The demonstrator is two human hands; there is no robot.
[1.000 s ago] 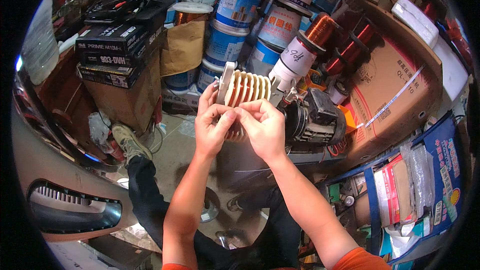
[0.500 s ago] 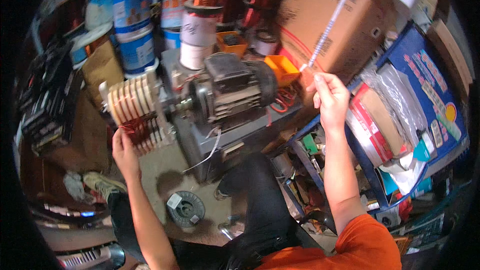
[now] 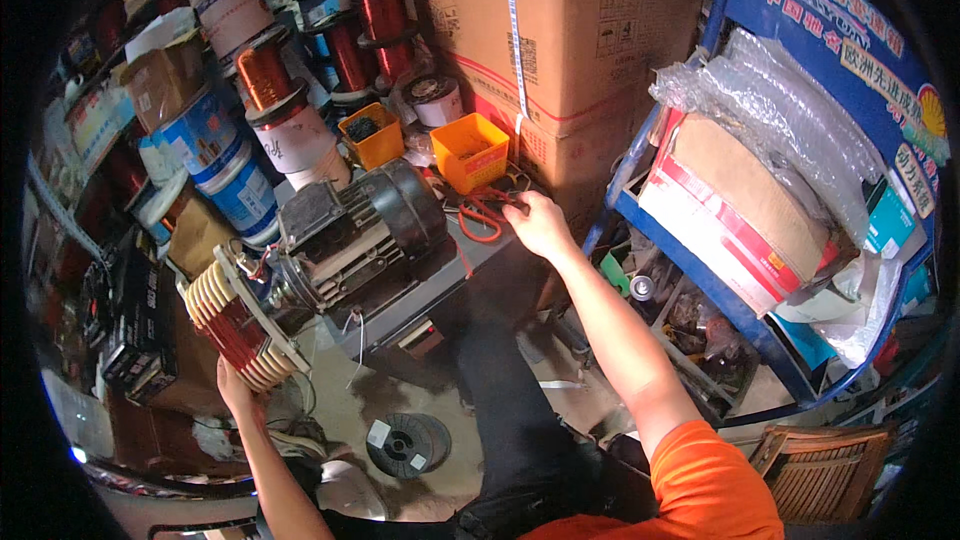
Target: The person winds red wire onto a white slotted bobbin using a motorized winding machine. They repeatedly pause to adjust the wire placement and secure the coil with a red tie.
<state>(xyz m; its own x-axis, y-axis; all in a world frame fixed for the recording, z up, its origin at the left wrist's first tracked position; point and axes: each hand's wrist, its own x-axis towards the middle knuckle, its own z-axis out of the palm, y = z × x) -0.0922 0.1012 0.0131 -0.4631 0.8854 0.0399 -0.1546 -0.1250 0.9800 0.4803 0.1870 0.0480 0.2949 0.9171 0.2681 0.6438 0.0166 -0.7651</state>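
My right hand (image 3: 543,226) reaches to the far right end of the grey bench, its fingers closed at a pair of red-handled scissors (image 3: 484,230) lying beside a yellow bin (image 3: 470,152). To the left, a coil-winding former (image 3: 213,302) with pale ridges carries dark red copper wire (image 3: 238,330). At its lower edge is my left hand (image 3: 238,392), fingers drawn together; the former partly hides what they pinch. The former is mounted on the shaft end of a dark electric motor (image 3: 365,230), which sits on the bench (image 3: 430,292).
Spools of copper wire (image 3: 263,80) and blue-and-white buckets (image 3: 245,190) crowd the back left. A large cardboard box (image 3: 570,50) stands behind the bench. On the right is a blue rack (image 3: 690,325) holding a carton (image 3: 730,220). A grey spool (image 3: 408,445) lies on the floor.
My right hand has come down from the strip along the big box to the scissors. My left hand has moved lower on the former. The view has shifted to the right.
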